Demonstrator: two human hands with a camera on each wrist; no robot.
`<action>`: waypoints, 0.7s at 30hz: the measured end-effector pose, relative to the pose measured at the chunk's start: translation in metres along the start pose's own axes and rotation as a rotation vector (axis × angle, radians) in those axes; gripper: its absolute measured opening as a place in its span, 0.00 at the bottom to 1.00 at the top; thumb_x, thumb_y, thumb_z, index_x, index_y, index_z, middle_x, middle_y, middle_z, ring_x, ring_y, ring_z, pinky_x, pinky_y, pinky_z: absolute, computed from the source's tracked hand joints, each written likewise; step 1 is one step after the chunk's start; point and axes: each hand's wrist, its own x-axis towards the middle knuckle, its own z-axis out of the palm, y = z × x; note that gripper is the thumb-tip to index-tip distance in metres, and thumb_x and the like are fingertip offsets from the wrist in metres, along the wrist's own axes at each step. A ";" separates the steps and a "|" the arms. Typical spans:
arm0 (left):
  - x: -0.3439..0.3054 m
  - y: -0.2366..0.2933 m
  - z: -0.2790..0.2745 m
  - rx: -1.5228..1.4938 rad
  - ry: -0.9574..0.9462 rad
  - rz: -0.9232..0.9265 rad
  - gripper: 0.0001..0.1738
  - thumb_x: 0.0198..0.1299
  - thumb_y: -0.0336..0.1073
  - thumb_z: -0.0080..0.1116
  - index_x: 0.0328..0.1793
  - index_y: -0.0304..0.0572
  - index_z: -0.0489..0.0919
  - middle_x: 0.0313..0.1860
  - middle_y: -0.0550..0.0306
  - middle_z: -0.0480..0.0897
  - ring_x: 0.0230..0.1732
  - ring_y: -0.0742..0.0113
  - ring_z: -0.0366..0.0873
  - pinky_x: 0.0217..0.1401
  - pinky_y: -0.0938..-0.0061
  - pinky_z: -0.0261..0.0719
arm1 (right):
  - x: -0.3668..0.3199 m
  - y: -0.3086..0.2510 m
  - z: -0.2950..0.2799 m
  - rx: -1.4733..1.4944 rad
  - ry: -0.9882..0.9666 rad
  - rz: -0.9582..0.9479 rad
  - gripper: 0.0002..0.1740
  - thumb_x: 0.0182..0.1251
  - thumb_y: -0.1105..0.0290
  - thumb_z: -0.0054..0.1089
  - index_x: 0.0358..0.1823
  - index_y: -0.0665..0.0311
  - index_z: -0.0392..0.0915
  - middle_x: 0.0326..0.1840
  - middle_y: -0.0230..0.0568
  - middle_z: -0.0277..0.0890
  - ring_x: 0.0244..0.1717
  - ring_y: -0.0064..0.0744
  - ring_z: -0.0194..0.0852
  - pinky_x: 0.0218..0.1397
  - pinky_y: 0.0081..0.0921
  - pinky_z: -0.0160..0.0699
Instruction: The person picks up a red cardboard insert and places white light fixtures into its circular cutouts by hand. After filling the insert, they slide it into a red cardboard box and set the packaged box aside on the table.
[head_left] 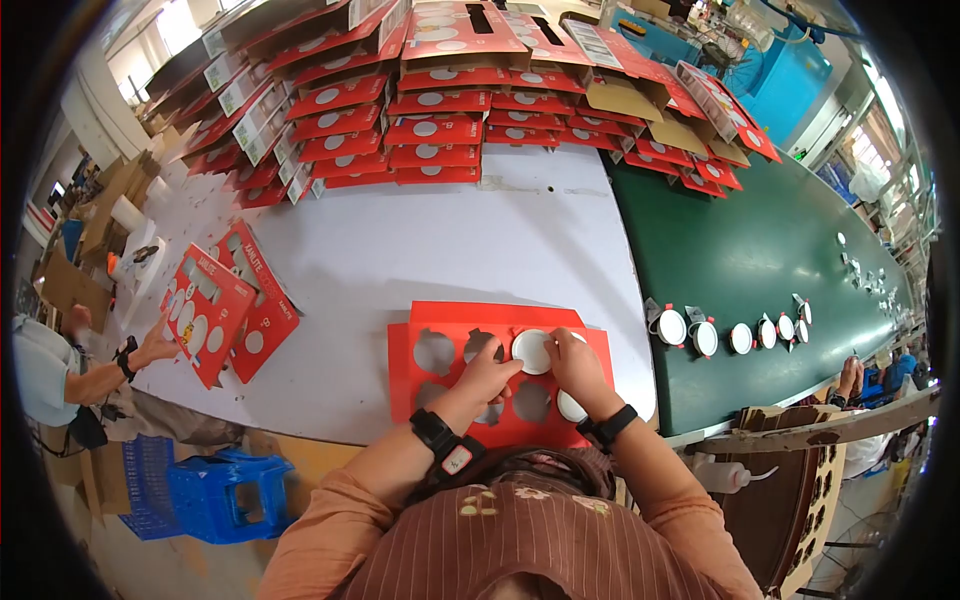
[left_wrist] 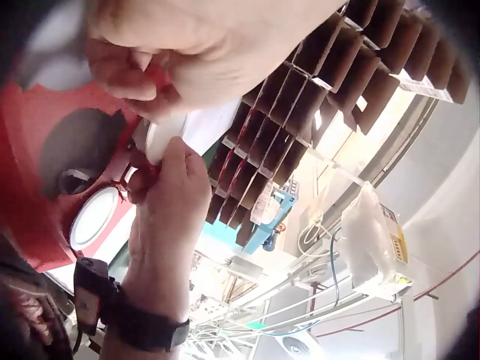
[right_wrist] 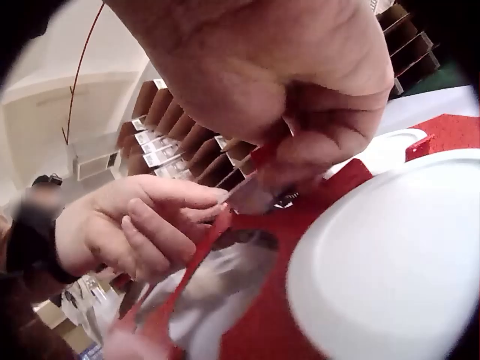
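A red cardboard panel with round cut-outs lies at the front of the white table. My left hand pinches the left edge of a white round downlight, which overlaps an upper cut-out. On its other side, my right hand grips the edge with curled fingers. Seen from the left wrist, that downlight is tilted, mostly covered by fingers. A second downlight sits in the panel by the right wrist; it looms large as a white disc in the right wrist view.
On the green table to the right, several downlights stand in a row. Tall stacks of red boxes fill the back. At left, another person's hand touches printed red sleeves. A blue plastic stool stands below.
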 end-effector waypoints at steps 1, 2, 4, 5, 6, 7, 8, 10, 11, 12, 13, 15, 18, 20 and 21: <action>0.000 0.000 0.001 -0.001 0.000 0.001 0.42 0.61 0.40 0.58 0.76 0.46 0.48 0.34 0.54 0.77 0.19 0.73 0.73 0.16 0.77 0.68 | 0.001 0.002 0.002 0.032 0.010 -0.002 0.15 0.67 0.64 0.50 0.43 0.71 0.71 0.31 0.63 0.77 0.33 0.61 0.78 0.35 0.48 0.76; 0.000 -0.001 0.002 0.031 0.030 0.003 0.41 0.61 0.40 0.58 0.76 0.46 0.49 0.32 0.54 0.76 0.19 0.73 0.72 0.17 0.77 0.67 | 0.001 0.003 0.003 0.065 0.020 -0.006 0.15 0.67 0.64 0.50 0.43 0.70 0.71 0.31 0.65 0.76 0.34 0.63 0.77 0.36 0.49 0.75; 0.001 -0.001 0.003 0.065 0.063 0.003 0.40 0.60 0.40 0.58 0.75 0.47 0.50 0.29 0.55 0.76 0.18 0.73 0.72 0.17 0.76 0.67 | -0.002 -0.014 0.001 0.060 -0.010 0.068 0.14 0.67 0.65 0.49 0.45 0.70 0.69 0.31 0.64 0.76 0.34 0.62 0.77 0.36 0.50 0.75; 0.003 -0.003 0.000 0.059 0.080 -0.009 0.39 0.61 0.40 0.58 0.74 0.47 0.52 0.28 0.56 0.75 0.17 0.73 0.71 0.16 0.76 0.65 | -0.004 -0.021 0.000 0.053 -0.039 0.144 0.14 0.68 0.66 0.48 0.47 0.69 0.68 0.31 0.64 0.76 0.34 0.62 0.77 0.37 0.50 0.74; 0.004 -0.003 -0.001 0.056 0.096 -0.022 0.38 0.61 0.40 0.58 0.74 0.46 0.53 0.26 0.56 0.74 0.17 0.73 0.70 0.15 0.75 0.64 | -0.007 -0.020 0.005 0.050 -0.019 0.058 0.14 0.68 0.68 0.45 0.49 0.69 0.64 0.29 0.62 0.77 0.34 0.62 0.78 0.36 0.51 0.75; 0.006 -0.002 -0.002 0.060 0.097 -0.023 0.38 0.61 0.40 0.58 0.74 0.46 0.53 0.26 0.56 0.74 0.17 0.73 0.70 0.15 0.75 0.64 | -0.005 -0.017 0.005 0.054 -0.016 0.060 0.14 0.68 0.68 0.45 0.49 0.69 0.64 0.29 0.62 0.77 0.34 0.62 0.78 0.36 0.51 0.75; 0.007 -0.002 -0.002 0.050 0.096 -0.021 0.38 0.61 0.39 0.58 0.74 0.46 0.53 0.25 0.56 0.74 0.16 0.72 0.69 0.15 0.75 0.63 | -0.003 -0.015 0.006 0.033 -0.056 0.051 0.14 0.68 0.68 0.45 0.51 0.69 0.64 0.29 0.61 0.77 0.34 0.61 0.78 0.36 0.51 0.75; 0.007 -0.004 -0.003 0.050 0.090 -0.022 0.37 0.61 0.39 0.58 0.74 0.46 0.53 0.24 0.56 0.74 0.15 0.72 0.68 0.14 0.74 0.61 | -0.005 -0.018 0.002 0.017 -0.089 0.049 0.15 0.68 0.69 0.45 0.52 0.69 0.63 0.29 0.60 0.78 0.34 0.60 0.79 0.36 0.51 0.76; 0.008 -0.007 -0.002 0.040 0.083 -0.030 0.38 0.61 0.39 0.58 0.74 0.46 0.53 0.23 0.56 0.73 0.15 0.72 0.68 0.13 0.74 0.61 | -0.006 -0.021 -0.003 -0.112 -0.173 0.042 0.16 0.67 0.68 0.45 0.52 0.68 0.63 0.29 0.59 0.78 0.33 0.58 0.79 0.36 0.50 0.77; 0.011 -0.003 -0.003 0.030 0.080 -0.020 0.38 0.61 0.39 0.58 0.74 0.46 0.53 0.21 0.56 0.73 0.14 0.71 0.67 0.13 0.74 0.60 | 0.001 -0.025 -0.011 -0.247 -0.246 0.023 0.16 0.67 0.68 0.46 0.53 0.68 0.62 0.29 0.58 0.79 0.33 0.56 0.80 0.36 0.49 0.77; 0.000 0.005 0.001 0.068 0.122 -0.016 0.38 0.60 0.38 0.58 0.74 0.46 0.53 0.19 0.57 0.71 0.13 0.71 0.66 0.12 0.73 0.60 | 0.002 -0.028 -0.014 -0.318 -0.296 0.020 0.18 0.67 0.67 0.47 0.55 0.67 0.61 0.31 0.56 0.80 0.34 0.52 0.81 0.35 0.46 0.79; 0.008 -0.007 -0.001 0.021 0.129 0.039 0.28 0.62 0.37 0.58 0.64 0.45 0.58 0.18 0.61 0.65 0.11 0.74 0.60 0.11 0.76 0.51 | -0.011 -0.036 -0.020 -0.283 -0.262 -0.003 0.23 0.65 0.65 0.50 0.60 0.66 0.62 0.33 0.52 0.79 0.33 0.51 0.81 0.35 0.42 0.80; 0.002 0.000 0.000 0.007 0.154 0.010 0.29 0.60 0.37 0.59 0.64 0.44 0.58 0.18 0.62 0.67 0.11 0.74 0.61 0.12 0.77 0.53 | -0.037 -0.029 -0.009 -0.340 -0.099 -0.200 0.28 0.61 0.67 0.52 0.62 0.70 0.65 0.33 0.48 0.76 0.31 0.47 0.80 0.30 0.37 0.79; 0.002 0.003 0.002 0.048 0.103 -0.024 0.38 0.59 0.37 0.58 0.74 0.44 0.53 0.21 0.57 0.70 0.15 0.72 0.65 0.14 0.75 0.59 | -0.042 -0.014 0.008 -0.401 -0.079 -0.248 0.29 0.60 0.67 0.52 0.63 0.72 0.65 0.34 0.47 0.75 0.30 0.43 0.79 0.29 0.34 0.79; 0.002 0.006 0.003 0.052 0.096 -0.033 0.38 0.59 0.37 0.58 0.74 0.44 0.53 0.21 0.57 0.70 0.15 0.72 0.65 0.14 0.75 0.59 | -0.043 -0.016 0.009 -0.459 -0.051 -0.315 0.30 0.59 0.68 0.52 0.63 0.75 0.65 0.34 0.45 0.74 0.29 0.39 0.79 0.29 0.31 0.79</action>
